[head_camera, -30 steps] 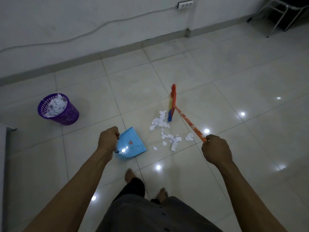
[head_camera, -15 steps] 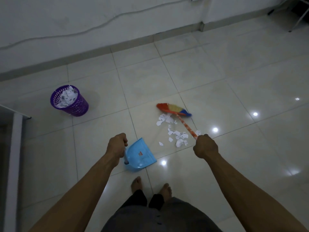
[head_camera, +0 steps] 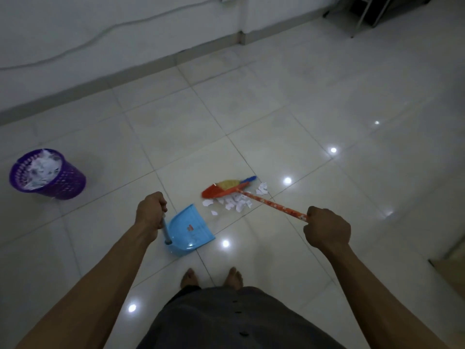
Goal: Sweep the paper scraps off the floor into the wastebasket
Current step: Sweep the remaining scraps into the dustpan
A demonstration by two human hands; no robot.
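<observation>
Head view: the paper scraps [head_camera: 236, 203] are small, white, torn pieces, bunched in a loose heap on the tiled floor [head_camera: 314, 96], with a few strays at its edges; the heap lies against the near side of the broom [head_camera: 221, 189], whose orange, yellow and blue bristle head rests on the floor; the right hand [head_camera: 327, 229] is clenched round the broom's orange patterned handle; the blue dustpan [head_camera: 191, 226] sits on the floor near the scraps, to their left, its open edge turned towards them, a small red label on its pan; the left hand [head_camera: 151, 210] grips its upright handle; the purple wastebasket [head_camera: 52, 180] stands well apart at far left, filled to the rim with white paper.
</observation>
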